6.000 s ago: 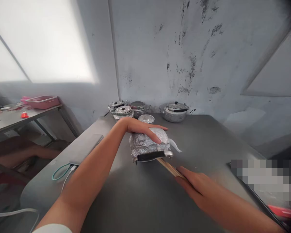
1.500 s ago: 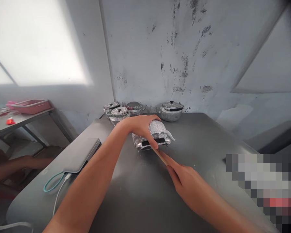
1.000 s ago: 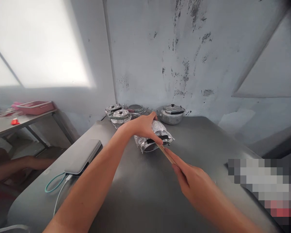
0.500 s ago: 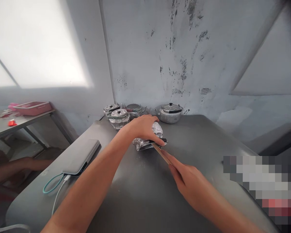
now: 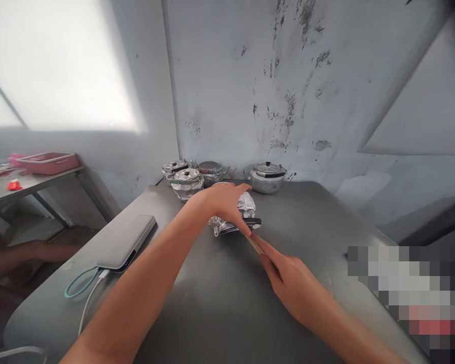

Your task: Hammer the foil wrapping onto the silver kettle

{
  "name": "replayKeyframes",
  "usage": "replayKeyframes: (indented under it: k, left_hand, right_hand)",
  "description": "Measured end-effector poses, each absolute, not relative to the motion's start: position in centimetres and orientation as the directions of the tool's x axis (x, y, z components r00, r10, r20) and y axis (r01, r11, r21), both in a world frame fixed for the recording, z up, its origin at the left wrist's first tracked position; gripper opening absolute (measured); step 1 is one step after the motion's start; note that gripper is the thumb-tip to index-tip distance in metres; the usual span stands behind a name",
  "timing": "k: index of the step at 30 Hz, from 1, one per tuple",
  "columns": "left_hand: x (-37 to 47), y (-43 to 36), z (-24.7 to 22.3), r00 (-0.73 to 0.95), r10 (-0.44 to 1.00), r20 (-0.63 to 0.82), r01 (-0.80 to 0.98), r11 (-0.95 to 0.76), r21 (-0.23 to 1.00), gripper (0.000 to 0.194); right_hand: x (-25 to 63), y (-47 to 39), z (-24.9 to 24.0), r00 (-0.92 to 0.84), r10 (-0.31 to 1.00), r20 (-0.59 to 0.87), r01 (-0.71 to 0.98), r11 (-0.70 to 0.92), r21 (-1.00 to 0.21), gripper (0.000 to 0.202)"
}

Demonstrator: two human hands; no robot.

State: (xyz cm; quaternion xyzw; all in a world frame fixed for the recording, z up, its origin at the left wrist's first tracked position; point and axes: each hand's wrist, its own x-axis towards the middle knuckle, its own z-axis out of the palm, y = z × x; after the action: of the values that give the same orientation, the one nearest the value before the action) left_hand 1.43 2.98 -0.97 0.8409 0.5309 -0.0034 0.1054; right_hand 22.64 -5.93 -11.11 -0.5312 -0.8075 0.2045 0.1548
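My left hand [image 5: 227, 202] spans a small pot wrapped in crumpled foil [image 5: 247, 203], its thumb on the near side and its fingers over the far side. The pot has a black handle [image 5: 253, 221] across its near edge and a metal lug at its left. Much of it is hidden under the hand. My right hand [image 5: 282, 265] is closed around a thin wooden stick [image 5: 255, 243], which points at the pot's near rim. The stick's far end is covered by my left thumb.
Several similar lidded pots stand along the back of the grey table [image 5: 212, 313], including a foil-wrapped pot [image 5: 187, 186] and a bare metal pot [image 5: 267, 183]. A power bank [image 5: 127, 242] with cables lies left. A pink basket [image 5: 51, 164] and a person's arm [image 5: 34, 252] are further left.
My left thumb has shifted down and left, off the black handle toward the stick. The stick's tip, seen earlier at the rim, is now covered. The view has shifted slightly.
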Motion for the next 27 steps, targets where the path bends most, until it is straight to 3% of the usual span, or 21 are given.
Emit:
replayKeyframes:
  k: [7, 12, 21, 27]
  left_hand:
    - [1.5, 2.6, -0.3, 0.390, 0.911, -0.132, 0.917, -0.373, 0.140, 0.122]
    - [1.5, 2.6, -0.4, 0.406, 0.902, -0.145, 0.910, -0.385, 0.152, 0.124]
    - [-0.1, 3.6, -0.1, 0.381, 0.915, -0.133, 0.911, -0.347, 0.225, 0.114]
    - [-1.9, 4.6, -0.2, 0.383, 0.914, -0.134, 0.903, -0.340, 0.261, 0.121]
  right_hand:
    - [22.6, -5.8, -11.3, -0.399, 0.916, 0.046, 0.799, 0.372, -0.472, 0.053]
    - [22.8, -5.9, -11.4, -0.405, 0.913, 0.039, 0.799, 0.374, -0.471, 0.052]
    - [22.9, -6.1, -11.9, -0.424, 0.901, 0.093, 0.868, 0.433, -0.241, 0.050]
    - [23.0, -6.1, -12.4, -0.390, 0.910, 0.143, 0.906, 0.407, -0.116, 0.043]
